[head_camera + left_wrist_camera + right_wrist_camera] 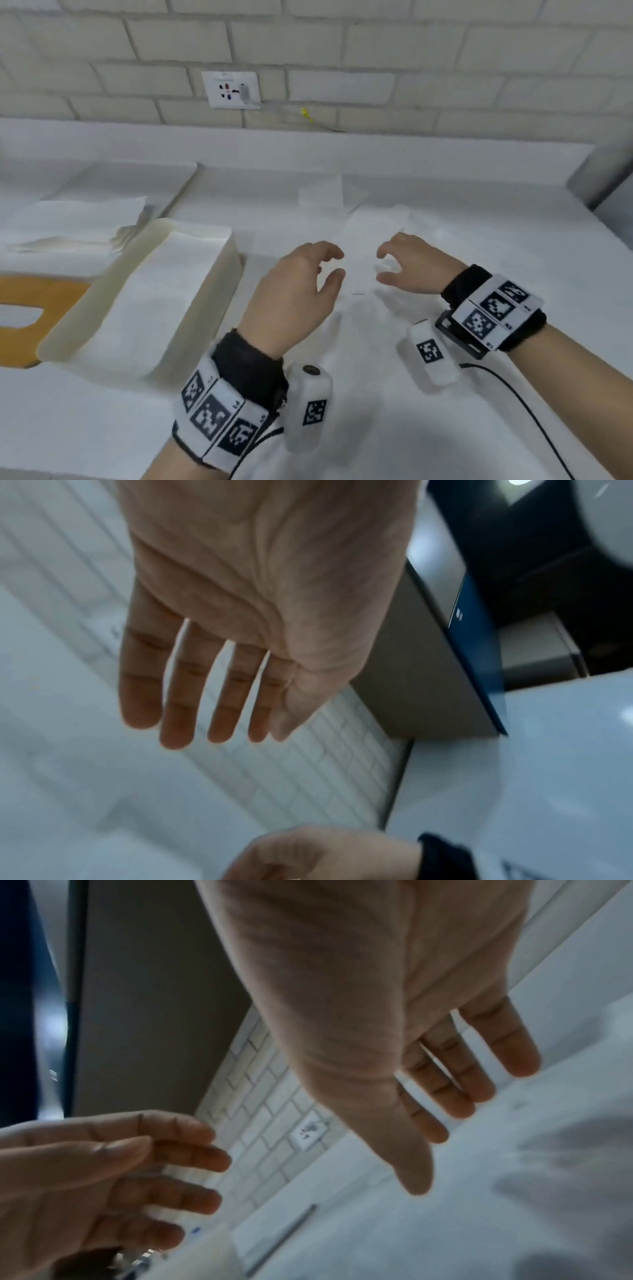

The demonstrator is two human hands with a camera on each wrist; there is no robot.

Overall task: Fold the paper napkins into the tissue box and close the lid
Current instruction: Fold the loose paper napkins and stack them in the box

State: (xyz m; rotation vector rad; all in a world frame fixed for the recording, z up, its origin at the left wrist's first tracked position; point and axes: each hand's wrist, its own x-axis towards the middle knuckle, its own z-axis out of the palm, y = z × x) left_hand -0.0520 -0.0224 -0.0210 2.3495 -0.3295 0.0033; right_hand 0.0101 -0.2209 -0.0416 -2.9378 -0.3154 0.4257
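The cream tissue box stands open on the white counter, left of centre, with flat white napkins lying inside. Its orange-brown wooden lid with a slot lies at the far left, partly under the box. Loose white napkins lie spread on the counter beyond my hands. My left hand and right hand hover side by side above a napkin, fingers loosely curved and holding nothing. The wrist views show the left fingers and the right fingers relaxed and empty.
A pile of unfolded napkins lies behind the box at the left. A wall socket sits in the white brick wall above the counter's raised back ledge. A grey object stands at the far right.
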